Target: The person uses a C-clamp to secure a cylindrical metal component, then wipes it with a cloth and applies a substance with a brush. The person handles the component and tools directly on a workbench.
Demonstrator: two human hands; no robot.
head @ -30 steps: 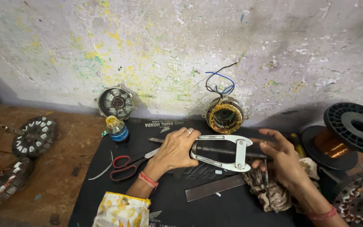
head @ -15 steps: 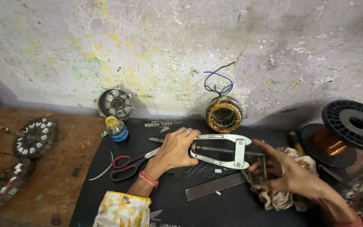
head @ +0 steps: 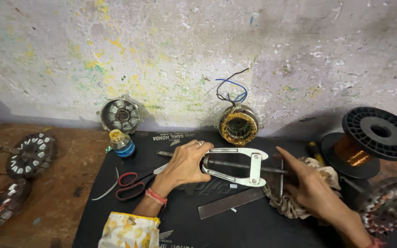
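My left hand (head: 185, 164) grips the left end of a white metal frame tool with a dark shaft through it (head: 235, 166), lying on a black mat (head: 217, 225). My right hand (head: 309, 183) rests on a crumpled cloth (head: 290, 202) at the shaft's right end, fingers touching the shaft tip. A flat metal strip (head: 230, 203) lies just below the tool. Red-handled scissors (head: 132, 183) lie left of my left wrist.
A copper-wound stator with loose wires (head: 238, 125) and a grey motor housing (head: 120, 114) lean on the stained wall. A small blue bottle (head: 121, 143) stands on the mat's corner. A black copper wire spool (head: 368, 140) sits right; winding cores (head: 31, 154) lie left.
My right hand has slid down and right along the shaft onto the cloth. My left hand keeps its hold on the white frame tool.
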